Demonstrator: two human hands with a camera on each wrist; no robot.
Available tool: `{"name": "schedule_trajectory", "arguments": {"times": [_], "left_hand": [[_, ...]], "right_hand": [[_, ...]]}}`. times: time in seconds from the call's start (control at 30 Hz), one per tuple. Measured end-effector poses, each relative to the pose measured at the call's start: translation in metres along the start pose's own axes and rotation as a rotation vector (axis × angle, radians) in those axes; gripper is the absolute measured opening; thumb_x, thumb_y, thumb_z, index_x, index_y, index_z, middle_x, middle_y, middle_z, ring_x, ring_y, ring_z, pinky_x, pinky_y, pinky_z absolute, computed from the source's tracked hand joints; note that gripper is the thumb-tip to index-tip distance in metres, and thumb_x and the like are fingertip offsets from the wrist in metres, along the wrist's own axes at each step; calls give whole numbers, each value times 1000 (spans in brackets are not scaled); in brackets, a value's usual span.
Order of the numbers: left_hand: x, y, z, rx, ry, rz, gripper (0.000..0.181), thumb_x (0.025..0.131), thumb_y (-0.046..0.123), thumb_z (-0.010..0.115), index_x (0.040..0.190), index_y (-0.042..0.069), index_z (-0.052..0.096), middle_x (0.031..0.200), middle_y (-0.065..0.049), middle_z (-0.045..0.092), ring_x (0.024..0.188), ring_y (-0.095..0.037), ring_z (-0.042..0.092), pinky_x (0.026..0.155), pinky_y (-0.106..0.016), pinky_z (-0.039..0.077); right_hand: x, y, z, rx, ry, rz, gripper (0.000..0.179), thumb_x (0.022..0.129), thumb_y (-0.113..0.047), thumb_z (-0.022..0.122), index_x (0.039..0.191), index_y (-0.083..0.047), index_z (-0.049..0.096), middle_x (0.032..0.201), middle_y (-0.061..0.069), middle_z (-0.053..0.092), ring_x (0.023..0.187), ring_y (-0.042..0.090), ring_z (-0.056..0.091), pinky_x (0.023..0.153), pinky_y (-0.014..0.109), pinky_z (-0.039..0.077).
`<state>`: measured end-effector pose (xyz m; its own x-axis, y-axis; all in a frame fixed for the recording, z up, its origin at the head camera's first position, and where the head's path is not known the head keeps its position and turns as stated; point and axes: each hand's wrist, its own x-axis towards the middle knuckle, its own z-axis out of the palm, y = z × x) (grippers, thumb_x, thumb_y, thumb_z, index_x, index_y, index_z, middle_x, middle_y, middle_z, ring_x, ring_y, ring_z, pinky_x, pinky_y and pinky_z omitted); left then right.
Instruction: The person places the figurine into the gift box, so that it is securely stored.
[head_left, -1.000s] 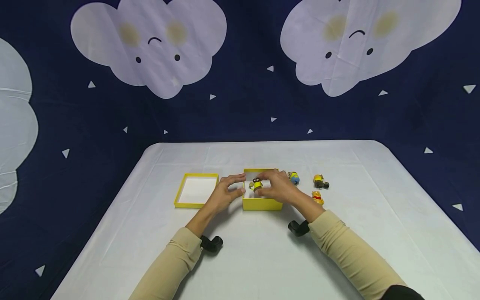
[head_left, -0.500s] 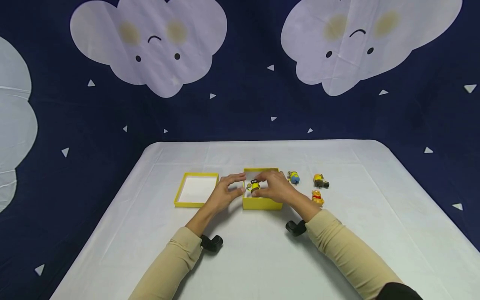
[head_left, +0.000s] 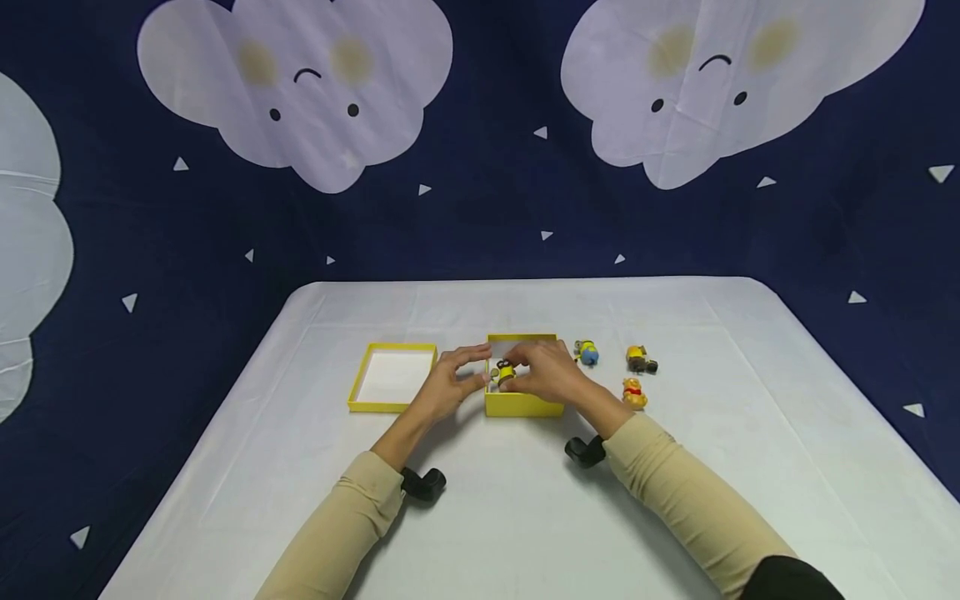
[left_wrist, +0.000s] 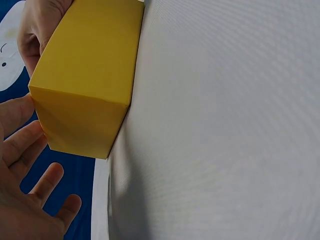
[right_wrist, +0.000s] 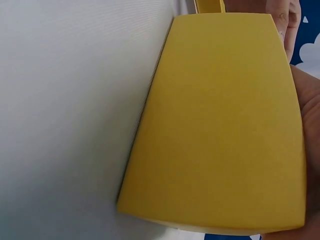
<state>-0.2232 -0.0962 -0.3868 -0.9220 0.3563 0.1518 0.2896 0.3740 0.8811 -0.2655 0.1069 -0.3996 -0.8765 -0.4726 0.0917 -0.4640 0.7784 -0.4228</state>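
Observation:
A yellow box (head_left: pixel 525 406) with a white inside stands uncovered on the table in the head view. My right hand (head_left: pixel 551 375) reaches over its right side and pinches a small Minion figure (head_left: pixel 506 372) between thumb and fingers, inside the opening. At the left edge of the box, my left hand (head_left: pixel 450 379) touches the rim with its fingertips, the fingers mostly straight. The left wrist view has the left hand (left_wrist: pixel 20 195) against the box corner (left_wrist: pixel 82 120). In the right wrist view the box wall (right_wrist: pixel 220 125) hides the figure and most of the right hand (right_wrist: pixel 311 125).
To the left lies the yellow-rimmed lid (head_left: pixel 377 407), white side up. Right of the box are a blue-and-yellow Minion figure (head_left: pixel 587 353), a yellow figure with dark parts (head_left: pixel 637 359) and a Winnie-the-Pooh figure (head_left: pixel 634 394). White cloth (head_left: pixel 480 533) covers the table.
My right hand has shifted slightly left with the Minion figure, which moved from the box's middle toward its left side. The left hand stays at the rim.

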Motion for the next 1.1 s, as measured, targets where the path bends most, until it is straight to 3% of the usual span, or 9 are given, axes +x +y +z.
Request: {"name": "schedule_trajectory", "arguments": {"times": [0.53,0.77,1.1], "left_hand": [[1,0,0,-4,-6,1,41,91,7,60,130,-4,53,144,-13,46,133,-33,34,112,-57,26],[15,-40,8,-1,33,23,43,90,16,64,129,3,56,143,-3,49,132,-26,35,112,-53,28],[15,-39,8,17,47,26,41,89,12,64,128,4,57,141,1,51,130,-23,37,111,-50,30]], "right_hand": [[4,-3,1,-38,-27,24,41,77,-42,75,110,-19,68,104,-4,73,103,19,64,92,46,35],[4,-6,2,-75,-54,53,43,77,-41,75,112,-17,67,101,-6,74,103,18,65,94,46,34],[7,-9,-1,-82,-124,104,37,78,-41,74,107,-17,70,97,-8,74,104,18,64,101,49,31]]}}
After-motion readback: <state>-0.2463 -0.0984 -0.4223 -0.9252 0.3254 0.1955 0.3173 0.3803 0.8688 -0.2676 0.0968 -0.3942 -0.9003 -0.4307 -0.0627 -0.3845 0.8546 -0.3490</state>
